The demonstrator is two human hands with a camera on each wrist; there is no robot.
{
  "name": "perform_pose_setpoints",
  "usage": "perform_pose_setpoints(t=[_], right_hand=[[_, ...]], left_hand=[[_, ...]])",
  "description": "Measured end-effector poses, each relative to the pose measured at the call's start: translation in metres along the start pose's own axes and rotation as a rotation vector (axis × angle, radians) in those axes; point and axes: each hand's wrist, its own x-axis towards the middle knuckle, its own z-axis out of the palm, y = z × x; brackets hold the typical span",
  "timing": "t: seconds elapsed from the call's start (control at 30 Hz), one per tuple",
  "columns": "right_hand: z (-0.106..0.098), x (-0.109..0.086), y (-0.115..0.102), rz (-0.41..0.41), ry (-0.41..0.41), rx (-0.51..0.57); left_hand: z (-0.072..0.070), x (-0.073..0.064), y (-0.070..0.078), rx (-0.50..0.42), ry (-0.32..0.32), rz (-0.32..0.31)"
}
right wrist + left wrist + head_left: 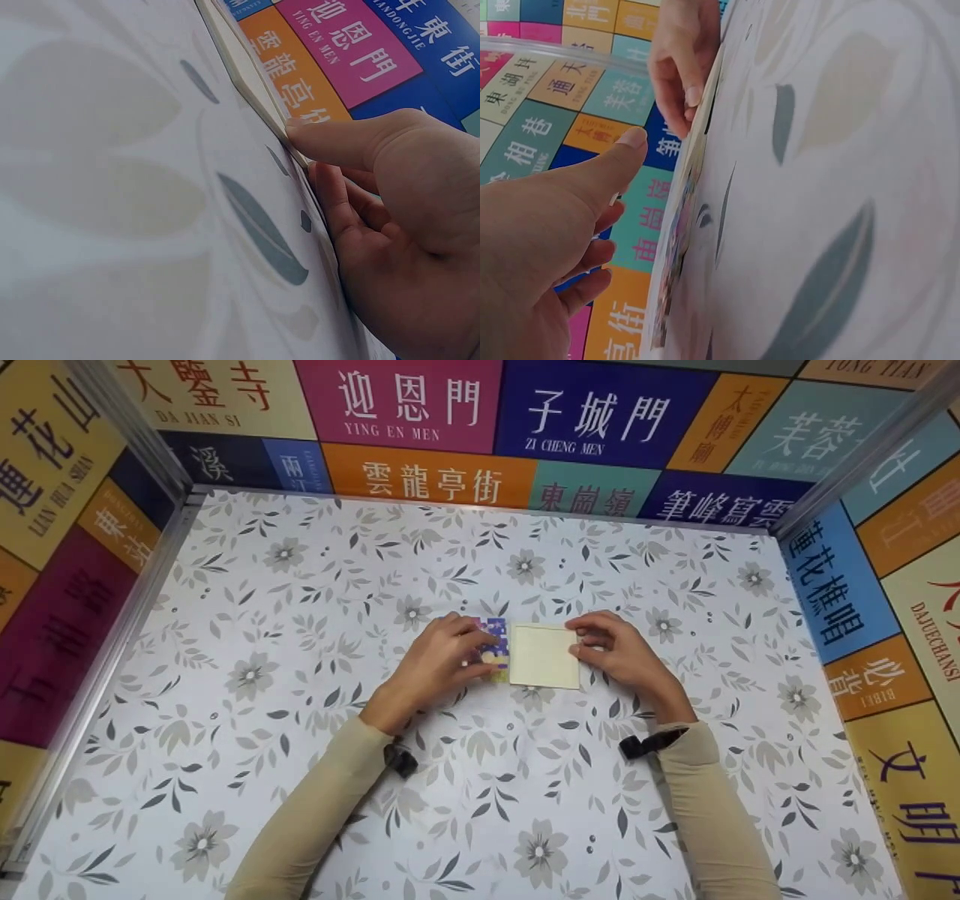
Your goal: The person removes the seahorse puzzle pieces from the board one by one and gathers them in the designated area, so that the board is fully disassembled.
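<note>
A small jigsaw puzzle [500,649] in purple, blue and yellow lies flat on the table, partly covered by my left hand [450,652]. That hand hovers over it with loosely bent fingers, and in the left wrist view the thumb [630,142] stands apart from the pieces. Directly right of the puzzle lies a shallow cream square tray [546,656] with a raised rim. My right hand [611,649] pinches the tray's right edge. In the right wrist view its thumb [337,139] is on the rim, the other fingers lower down at the edge.
The table [540,780] has a white cloth printed with grey flowers and leaves. Panels with coloured blocks of Chinese lettering [412,405] stand at the back and both sides, joined by clear corner strips [142,427]. Black wrist straps [645,744] are on both arms.
</note>
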Motion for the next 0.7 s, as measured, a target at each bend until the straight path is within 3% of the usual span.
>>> perform_pose_setpoints(t=[0.17, 0.43, 0.7], right_hand=[[-0.001, 0.000, 0.002, -0.005, -0.002, -0.001], [0.000, 0.001, 0.003, -0.012, -0.004, -0.013], [-0.001, 0.000, 0.001, -0.019, -0.001, -0.021]], left_hand=[[-0.007, -0.007, -0.008, -0.002, -0.009, -0.030], [-0.015, -0.019, -0.023, -0.062, -0.007, -0.027], [-0.022, -0.036, -0.035, -0.151, -0.070, -0.077]])
